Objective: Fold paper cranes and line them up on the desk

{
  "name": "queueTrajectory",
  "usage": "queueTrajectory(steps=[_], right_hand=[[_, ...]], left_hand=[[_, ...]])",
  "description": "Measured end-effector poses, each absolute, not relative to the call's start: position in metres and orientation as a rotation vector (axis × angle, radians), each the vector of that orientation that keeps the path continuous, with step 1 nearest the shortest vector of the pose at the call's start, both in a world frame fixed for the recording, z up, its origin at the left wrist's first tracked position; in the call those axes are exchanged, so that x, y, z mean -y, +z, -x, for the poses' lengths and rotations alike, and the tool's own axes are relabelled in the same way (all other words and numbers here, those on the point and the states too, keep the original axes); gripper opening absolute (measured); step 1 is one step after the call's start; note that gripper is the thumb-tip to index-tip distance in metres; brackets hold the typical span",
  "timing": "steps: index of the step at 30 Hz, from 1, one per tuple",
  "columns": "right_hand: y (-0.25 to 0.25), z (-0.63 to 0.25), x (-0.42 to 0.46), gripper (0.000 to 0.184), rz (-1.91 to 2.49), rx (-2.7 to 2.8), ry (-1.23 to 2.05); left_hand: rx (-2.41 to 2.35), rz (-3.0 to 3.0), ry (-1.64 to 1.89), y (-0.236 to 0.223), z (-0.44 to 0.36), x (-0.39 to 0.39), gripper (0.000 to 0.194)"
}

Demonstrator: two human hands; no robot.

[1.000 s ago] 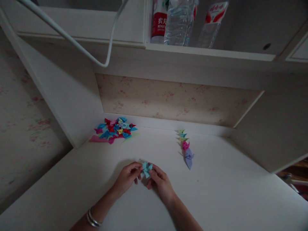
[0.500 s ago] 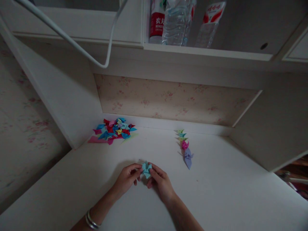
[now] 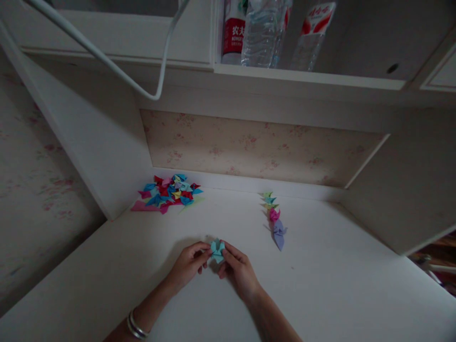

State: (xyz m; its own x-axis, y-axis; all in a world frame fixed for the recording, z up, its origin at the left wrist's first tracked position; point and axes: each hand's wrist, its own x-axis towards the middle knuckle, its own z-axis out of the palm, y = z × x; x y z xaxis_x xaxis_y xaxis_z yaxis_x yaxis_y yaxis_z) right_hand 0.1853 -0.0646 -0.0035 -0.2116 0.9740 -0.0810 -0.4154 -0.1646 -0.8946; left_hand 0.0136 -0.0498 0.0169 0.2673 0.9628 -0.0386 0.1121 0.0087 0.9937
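View: head camera, looking forward and down over a white desk (image 3: 320,294).
Left hand (image 3: 190,263): thumb and fingers pinched narrowly on the left side of the folded paper; silver bangles (image 3: 136,326) circle this wrist.
Right hand (image 3: 238,266): thumb and fingers pinched narrowly on the right side of the same piece.
Folded paper (image 3: 217,251): light turquoise, held between the two hands near the middle of the desk, in front of the person; whether its underside touches the desktop, I cannot tell.
Crane row: beyond the right hand and to its right, a lavender crane (image 3: 279,232) lies nearest, a magenta crane (image 3: 274,215) just behind it, then smaller green and teal cranes (image 3: 270,200) running toward the back edge.
Paper pile (image 3: 167,192): red, blue, pink and yellow folded pieces heaped at the back left, well apart from the hands.
Back wall: floral wallpaper (image 3: 263,147) above the desk.
Shelf: clear plastic bottles (image 3: 261,38), one with a red label, stand overhead.
White tube (image 3: 117,69): bent, hanging at the upper left.
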Motion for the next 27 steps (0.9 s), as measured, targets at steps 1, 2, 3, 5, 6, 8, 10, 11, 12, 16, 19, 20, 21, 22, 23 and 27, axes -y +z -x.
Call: queueTrajectory(steps=[1,2,3,5,6,8,10,11,12,16,19,20,21,22,23,27], right_hand=[[-0.0036,-0.1853,0.0644,0.054,0.862,0.927,1.623],[-0.0039,-0.1854,0.0642,0.054,0.864,0.921,1.625],[-0.0044,-0.1854,0.064,0.054,0.866,0.92,1.626],[-0.0055,-0.1856,0.0636,0.053,0.868,0.926,1.625],[-0.006,-0.1856,0.0634,0.052,0.866,0.931,1.625],[-0.0065,-0.1857,0.0631,0.051,0.862,0.932,1.623],[-0.0062,-0.1856,0.0631,0.049,0.861,0.923,1.621],[-0.0058,-0.1856,0.0631,0.049,0.862,0.917,1.619],[-0.0052,-0.1856,0.0632,0.048,0.862,0.912,1.62],[-0.0033,-0.1859,0.0638,0.049,0.866,0.911,1.617],[-0.0034,-0.1861,0.0639,0.049,0.87,0.923,1.603],[-0.0037,-0.1861,0.0638,0.049,0.868,0.919,1.603],[-0.0039,-0.186,0.0637,0.049,0.864,0.914,1.606],[-0.0041,-0.186,0.0635,0.049,0.861,0.91,1.611],[-0.0042,-0.186,0.0634,0.05,0.858,0.907,1.616],[-0.0032,-0.1861,0.0631,0.052,0.87,0.92,1.622]], left_hand=[[-1.097,-1.39,0.932,0.0177,-0.0137,0.05,0.038],[-1.096,-1.395,0.932,0.0187,-0.0138,0.0502,0.038],[-1.095,-1.402,0.932,0.0197,-0.0139,0.0505,0.037],[-1.095,-1.419,0.933,0.0217,-0.014,0.051,0.036],[-1.097,-1.426,0.934,0.0225,-0.014,0.0512,0.035],[-1.106,-1.433,0.931,0.0233,-0.014,0.0515,0.036],[-1.116,-1.429,0.924,0.0228,-0.0138,0.0514,0.037],[-1.119,-1.426,0.918,0.022,-0.0136,0.0512,0.037],[-1.12,-1.425,0.914,0.0211,-0.0135,0.051,0.037],[-1.127,-1.43,0.913,0.0176,-0.0131,0.0502,0.036],[-1.139,-1.432,0.908,0.0166,-0.0133,0.0501,0.035],[-1.139,-1.427,0.908,0.0166,-0.0135,0.05,0.035],[-1.137,-1.418,0.911,0.0168,-0.0136,0.0499,0.035],[-1.134,-1.41,0.914,0.0169,-0.0138,0.0497,0.035],[-1.132,-1.404,0.916,0.017,-0.0139,0.0496,0.035],[-1.125,-1.399,0.918,0.0157,-0.0138,0.0487,0.037]])
